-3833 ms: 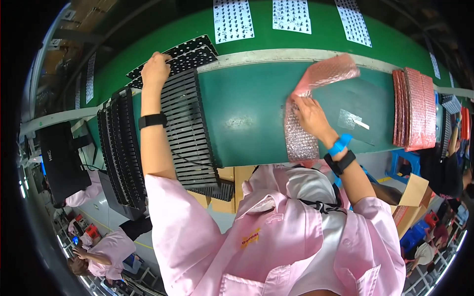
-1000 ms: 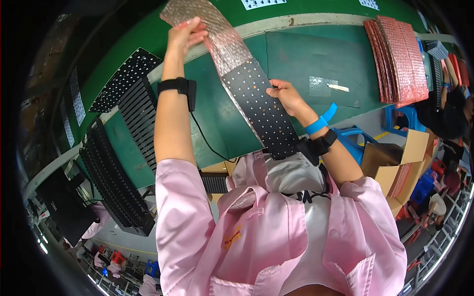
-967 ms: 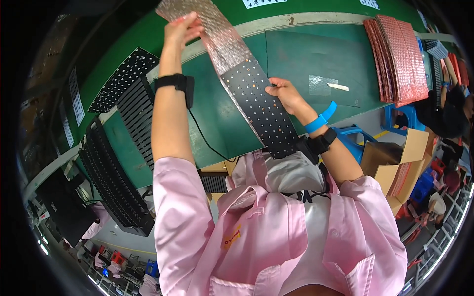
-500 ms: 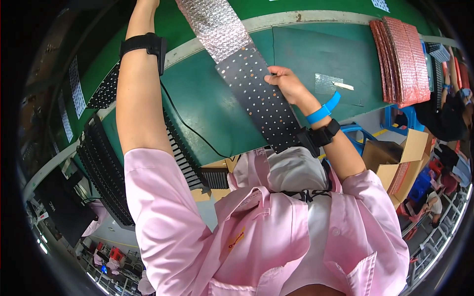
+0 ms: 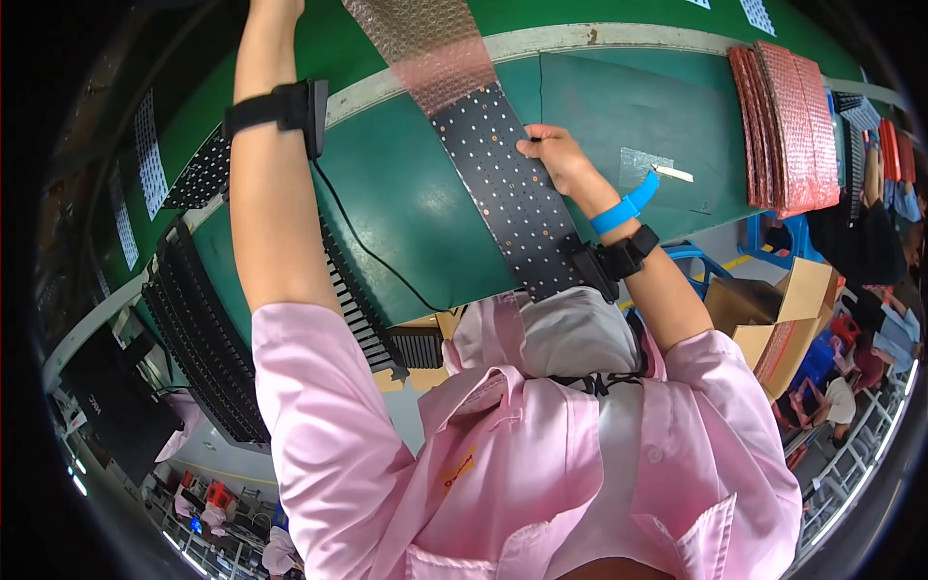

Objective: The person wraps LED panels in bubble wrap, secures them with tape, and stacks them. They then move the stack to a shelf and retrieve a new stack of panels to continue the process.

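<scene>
A long black panel (image 5: 503, 184) dotted with white spots and copper-coloured holes slants up from near my body. Its far end runs into a translucent, pinkish bubble-wrap sleeve (image 5: 435, 63), which continues past the top edge of the view. My right hand (image 5: 556, 155) pinches the panel's right edge, thumb on the dotted face. A blue band and a black strap circle that wrist. Reaching far forward, my left arm ends at the top edge, where only the base of my left hand (image 5: 275, 8) shows. Its fingers are out of sight.
A stack of red bubble-wrap sleeves (image 5: 788, 126) stands at the right of the green table (image 5: 406, 203). A small clear bag (image 5: 643, 164) and a white pen-like item (image 5: 675, 173) lie nearer. Black slotted racks (image 5: 208, 338) are at left, an open carton (image 5: 788, 309) at right.
The bubble-wrap sleeve has turned from silvery glare to see-through pink as its angle shifted slightly. My left forearm has edged left. My right hand keeps its hold on the panel.
</scene>
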Motion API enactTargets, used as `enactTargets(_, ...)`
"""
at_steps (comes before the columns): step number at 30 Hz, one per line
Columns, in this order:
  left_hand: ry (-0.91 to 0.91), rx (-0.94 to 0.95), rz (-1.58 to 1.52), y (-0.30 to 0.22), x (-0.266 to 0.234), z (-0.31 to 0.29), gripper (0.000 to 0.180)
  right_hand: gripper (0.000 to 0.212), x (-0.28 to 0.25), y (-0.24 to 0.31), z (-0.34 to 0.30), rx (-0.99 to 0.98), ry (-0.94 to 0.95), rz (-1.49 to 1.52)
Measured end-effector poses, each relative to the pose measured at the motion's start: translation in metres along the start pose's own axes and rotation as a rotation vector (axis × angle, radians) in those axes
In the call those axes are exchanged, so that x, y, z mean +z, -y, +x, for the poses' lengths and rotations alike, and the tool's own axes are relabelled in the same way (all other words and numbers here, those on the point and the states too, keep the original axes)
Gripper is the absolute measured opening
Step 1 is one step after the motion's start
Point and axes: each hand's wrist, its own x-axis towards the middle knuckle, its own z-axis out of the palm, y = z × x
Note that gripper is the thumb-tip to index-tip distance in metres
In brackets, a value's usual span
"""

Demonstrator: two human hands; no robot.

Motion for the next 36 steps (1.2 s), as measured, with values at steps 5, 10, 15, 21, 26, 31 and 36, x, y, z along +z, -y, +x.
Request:
enactTargets(5, 0.190, 0.208, -0.027, -0.064, 0.038, -0.096, 0.015, 0.014, -0.008, -0.002, 0.043, -0.066, -0.065, 0.041)
enactTargets(10, 0.457, -0.066, 0.206, -0.022, 0.064, -0.239, 0.014, 0.016, -0.001, 0.003, 0.044, -0.195, -0.183, -0.004)
enactTargets(15, 0.536, 0.233, 0.590, 0.076, 0.108, -0.342, 0.032, 0.025, 0.017, 0.017, 0.026, -0.162, -0.072, 0.068)
enactTargets(21, 0.455, 0.265, 0.692, 0.085, 0.111, -0.352, 0.032, 0.035, 0.004, 0.010, 0.050, -0.170, 0.091, 0.227)
enactTargets(26, 0.518, 0.216, 0.672, 0.073, 0.108, -0.352, 0.030, 0.035, -0.002, 0.007, 0.048, -0.099, 0.072, 0.220)
enactTargets(31, 0.929, -0.221, 0.080, 0.034, 0.091, -0.325, 0.034, 0.025, -0.012, -0.009, 0.040, -0.154, 0.112, 0.200)
enactTargets(36, 1.186, -1.324, -0.007, 0.078, 0.077, -0.329, 0.038, 0.012, -0.028, -0.004, 0.044, -0.116, 0.058, 0.166)
